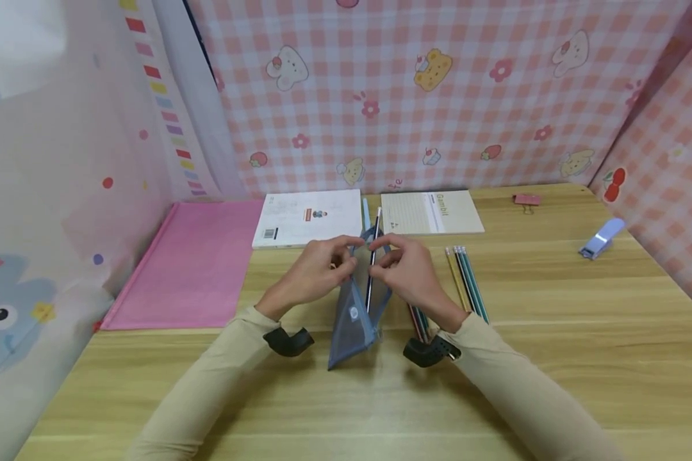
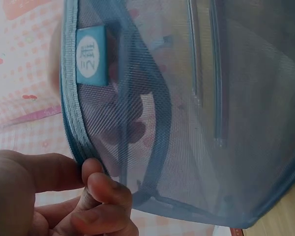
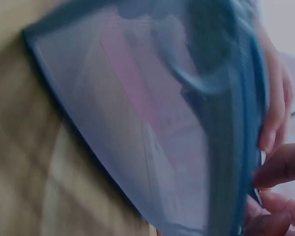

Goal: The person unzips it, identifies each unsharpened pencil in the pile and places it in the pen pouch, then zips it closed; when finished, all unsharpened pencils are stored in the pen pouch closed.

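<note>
A blue mesh zip pouch (image 1: pixel 352 320) stands tilted between both hands, its zipped opening spread apart. My left hand (image 1: pixel 318 272) pinches the zipper edge of the pouch between thumb and fingers, as the left wrist view shows near a small blue label (image 2: pixel 91 55). A dark pencil (image 1: pixel 373 269) with a white end slants down inside the opening. My right hand (image 1: pixel 408 267) pinches this pencil at the right side of the opening. In the right wrist view the right fingers (image 3: pixel 285 167) are at the zipper edge, partly cut off by the frame.
Several yellow and green pencils (image 1: pixel 467 282) lie right of the right hand, others (image 1: pixel 420 323) under its wrist. Behind are a white book (image 1: pixel 288 221), a light blue strip (image 1: pixel 366 214) and a notebook (image 1: pixel 432 212). A pink folder (image 1: pixel 190 269), pink binder clip (image 1: pixel 527 200) and lilac clipper (image 1: pixel 602 239) flank them.
</note>
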Demonstrator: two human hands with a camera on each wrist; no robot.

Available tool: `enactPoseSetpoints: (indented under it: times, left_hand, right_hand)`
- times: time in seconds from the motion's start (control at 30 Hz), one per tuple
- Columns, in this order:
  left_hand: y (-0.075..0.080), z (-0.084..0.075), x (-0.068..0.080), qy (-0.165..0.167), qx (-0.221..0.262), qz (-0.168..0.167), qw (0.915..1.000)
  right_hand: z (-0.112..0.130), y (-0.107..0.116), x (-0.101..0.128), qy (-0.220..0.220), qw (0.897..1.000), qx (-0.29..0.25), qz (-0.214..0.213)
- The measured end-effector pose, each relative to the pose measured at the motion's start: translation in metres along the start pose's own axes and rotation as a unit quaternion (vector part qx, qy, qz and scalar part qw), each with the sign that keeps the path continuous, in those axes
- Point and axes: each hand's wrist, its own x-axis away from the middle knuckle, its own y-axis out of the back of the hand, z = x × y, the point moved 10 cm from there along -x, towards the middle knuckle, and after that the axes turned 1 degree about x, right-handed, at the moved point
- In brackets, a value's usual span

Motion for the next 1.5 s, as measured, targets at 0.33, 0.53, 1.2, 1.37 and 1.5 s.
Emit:
enactPoseSetpoints:
  times: [0.33, 0.53, 1.2, 1.37, 1.5]
  left_hand:
    - [0.003, 0.005, 0.003, 0.014, 0.012, -0.035, 0.9992]
    - [0.003, 0.004, 0.004, 0.007, 0.004, -0.035, 0.9994]
    - [0.005, 0.004, 0.007, 0.007, -0.003, -0.032, 0.9995]
    - [0.006, 0.005, 0.006, 0.01, -0.003, -0.032, 0.9994]
    - [0.007, 0.005, 0.006, 0.009, -0.002, -0.029, 0.9995]
  right_hand:
    - [0.006, -0.016, 0.015, -0.013, 0.996, 0.063, 0.057]
    - [0.008, -0.026, 0.014, -0.016, 0.99, 0.1, 0.096]
    - [0.019, 0.009, 0.01, 0.065, 0.986, 0.146, 0.056]
    - [0.001, 0.042, 0.006, 0.067, 0.98, 0.18, 0.041]
    - [-0.016, 0.058, 0.006, 0.083, 0.966, 0.235, 0.065]
